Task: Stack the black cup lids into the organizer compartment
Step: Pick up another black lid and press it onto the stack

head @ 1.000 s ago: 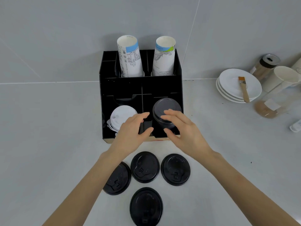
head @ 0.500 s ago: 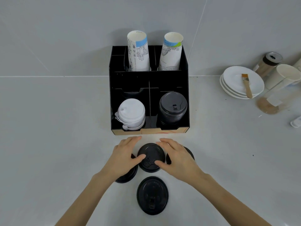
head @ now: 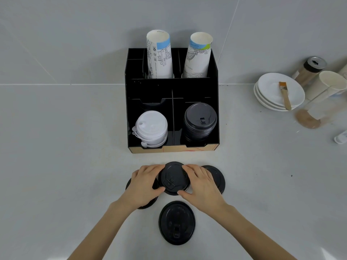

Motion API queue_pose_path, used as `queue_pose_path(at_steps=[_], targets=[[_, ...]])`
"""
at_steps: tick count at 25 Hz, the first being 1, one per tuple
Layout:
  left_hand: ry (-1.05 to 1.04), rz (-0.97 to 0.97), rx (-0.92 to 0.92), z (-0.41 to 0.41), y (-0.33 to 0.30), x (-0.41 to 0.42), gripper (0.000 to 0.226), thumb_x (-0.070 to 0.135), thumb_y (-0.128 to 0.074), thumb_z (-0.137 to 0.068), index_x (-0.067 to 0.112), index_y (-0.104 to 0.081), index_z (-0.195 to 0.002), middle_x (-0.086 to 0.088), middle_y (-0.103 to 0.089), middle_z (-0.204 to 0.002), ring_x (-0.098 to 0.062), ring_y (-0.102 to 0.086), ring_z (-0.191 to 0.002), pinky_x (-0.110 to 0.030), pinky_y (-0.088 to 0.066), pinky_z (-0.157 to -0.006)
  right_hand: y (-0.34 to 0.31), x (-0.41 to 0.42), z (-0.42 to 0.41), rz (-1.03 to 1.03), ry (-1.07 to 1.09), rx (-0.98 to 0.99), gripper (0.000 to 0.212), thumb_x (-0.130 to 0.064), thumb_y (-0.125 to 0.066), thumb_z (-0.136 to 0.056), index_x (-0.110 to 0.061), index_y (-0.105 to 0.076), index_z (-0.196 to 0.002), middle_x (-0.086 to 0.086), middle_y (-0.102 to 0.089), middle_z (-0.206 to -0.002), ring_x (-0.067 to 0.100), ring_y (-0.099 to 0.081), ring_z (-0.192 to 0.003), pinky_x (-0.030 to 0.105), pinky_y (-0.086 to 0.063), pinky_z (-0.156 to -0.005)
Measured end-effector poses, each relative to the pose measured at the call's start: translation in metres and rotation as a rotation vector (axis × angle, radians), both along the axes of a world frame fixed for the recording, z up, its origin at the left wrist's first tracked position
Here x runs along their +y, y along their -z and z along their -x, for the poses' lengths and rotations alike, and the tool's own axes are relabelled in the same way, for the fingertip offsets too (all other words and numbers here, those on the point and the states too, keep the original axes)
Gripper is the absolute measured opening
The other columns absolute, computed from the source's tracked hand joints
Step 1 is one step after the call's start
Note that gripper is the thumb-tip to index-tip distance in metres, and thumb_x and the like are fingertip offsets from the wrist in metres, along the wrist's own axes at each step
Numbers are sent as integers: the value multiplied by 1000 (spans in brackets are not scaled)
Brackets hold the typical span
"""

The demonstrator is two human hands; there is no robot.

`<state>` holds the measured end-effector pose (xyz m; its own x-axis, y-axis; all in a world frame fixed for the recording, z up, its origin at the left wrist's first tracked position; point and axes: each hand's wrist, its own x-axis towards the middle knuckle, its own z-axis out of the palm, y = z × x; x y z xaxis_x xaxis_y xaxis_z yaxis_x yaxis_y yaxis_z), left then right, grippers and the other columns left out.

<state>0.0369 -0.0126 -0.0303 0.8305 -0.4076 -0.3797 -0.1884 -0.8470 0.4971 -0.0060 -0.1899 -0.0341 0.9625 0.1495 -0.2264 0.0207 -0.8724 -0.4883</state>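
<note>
A black organizer (head: 150,87) stands against the wall. Its front right compartment holds a stack of black lids (head: 200,121). In front of it, on the counter, lies a black lid (head: 173,178) gripped from both sides: my left hand (head: 145,184) on its left edge, my right hand (head: 201,186) on its right edge. Under my left hand a second black lid (head: 148,204) is mostly hidden. A third (head: 218,178) shows past my right hand. A further black lid (head: 176,222) lies free, nearest to me.
White lids (head: 151,129) fill the organizer's front left compartment. Two tall paper cup stacks (head: 159,55) stand in its back row. At the right sit stacked white plates (head: 270,91) with a brush (head: 285,94), a shaker jar (head: 309,70), and paper cups (head: 326,85).
Both hands left the black stack in the organizer, came back toward me over the counter, and closed around the middle loose lid.
</note>
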Motion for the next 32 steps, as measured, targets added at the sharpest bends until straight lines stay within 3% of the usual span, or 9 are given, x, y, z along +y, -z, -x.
queue_pose_path(at_steps=[6, 13, 16, 19, 22, 27, 32], targets=[[-20, 25, -6, 2, -4, -3, 58, 34, -56, -82, 24, -29, -133, 1, -40, -140, -20, -32, -128, -38, -22, -107, -7, -5, 3, -111, -53, -24, 59, -24, -57, -84, -13, -28, -135, 7, -32, -143, 22, -29, -132, 33, -22, -112], [-63, 204, -58, 7, -27, -8, 77, 66, -39, -61, 27, -38, -127, 2, -48, -130, -17, -40, -119, -35, -32, -103, -31, -18, 1, -262, -37, -67, 59, -21, -59, -83, -18, -29, -134, 1, -28, -145, 15, -23, -133, 21, -21, -106], [-91, 316, -103, 6, -42, -14, 59, 50, -58, -74, 28, -38, -126, 6, -46, -125, -13, -41, -117, -30, -33, -101, -49, -27, -7, -326, -15, -110, 63, -20, -65, -79, -16, -32, -133, 1, -32, -143, 10, -27, -130, 19, -21, -105], [-117, 394, -164, -2, -55, -22, 53, 32, -62, -79, 25, -38, -126, 10, -42, -121, -7, -41, -113, -23, -30, -95, -63, -37, -18, -325, -27, -170, 65, -21, -67, -78, -17, -32, -133, 1, -35, -142, 5, -29, -126, 15, -22, -105], [-114, 436, -203, -14, -68, -32, 52, 30, -62, -80, 23, -38, -126, 12, -38, -119, -6, -39, -115, -21, -29, -94, -74, -48, -32, -325, -24, -218, 62, -20, -68, -77, -16, -36, -131, 3, -40, -139, 5, -35, -121, -3, -23, -95], [-126, 425, -255, -37, -79, -49, 54, 32, -61, -80, 19, -37, -126, 9, -40, -120, -3, -37, -110, -20, -27, -91, -91, -65, -59, -286, -26, -284, 58, -16, -70, -76, -15, -42, -127, 5, -44, -136, 8, -40, -120, -2, -21, -96], [-145, 430, -281, -64, -83, -68, 54, 29, -61, -81, 15, -37, -128, -5, -44, -132, -15, -43, -118, -21, -30, -91, -101, -79, -87, -229, -40, -288, 56, -15, -68, -76, -13, -42, -126, 7, -43, -137, 15, -43, -121, -5, -21, -93]])
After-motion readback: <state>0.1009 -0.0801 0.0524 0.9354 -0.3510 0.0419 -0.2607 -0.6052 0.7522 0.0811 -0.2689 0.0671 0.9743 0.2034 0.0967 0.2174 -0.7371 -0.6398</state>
